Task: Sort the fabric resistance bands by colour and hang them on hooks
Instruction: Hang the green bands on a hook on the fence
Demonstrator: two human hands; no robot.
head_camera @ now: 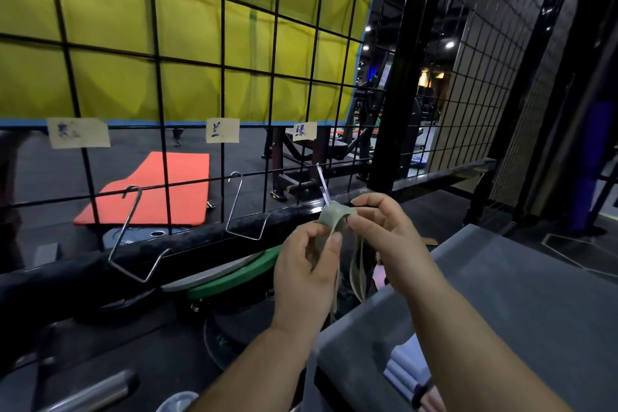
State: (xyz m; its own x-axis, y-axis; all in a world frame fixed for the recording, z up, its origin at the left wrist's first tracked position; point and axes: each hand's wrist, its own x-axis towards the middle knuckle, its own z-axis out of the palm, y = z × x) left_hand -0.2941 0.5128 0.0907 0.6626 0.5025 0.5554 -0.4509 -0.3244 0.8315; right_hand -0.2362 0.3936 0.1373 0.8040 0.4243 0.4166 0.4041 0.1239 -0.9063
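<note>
A black wire grid (220, 43) stands in front of the person. Three paper labels are stuck low on the grid, and three metal hooks hang from a grid wire below them. Just in front of the grid's bottom right part, both hands hold the green bands (332, 216). The left hand (307, 264) pinches the top of the bands between thumb and fingers. The right hand (384, 237) pinches the same top from the other side. The long loops hang down between the two hands. The top of the bands is right at the lower end of the right hook (323, 186). I cannot tell if it is on the hook yet. The middle hook (247, 211) and the left hook (133, 234) have nothing on them. Behind the grid, an orange mat (150, 191) lies on the dark floor.
</note>
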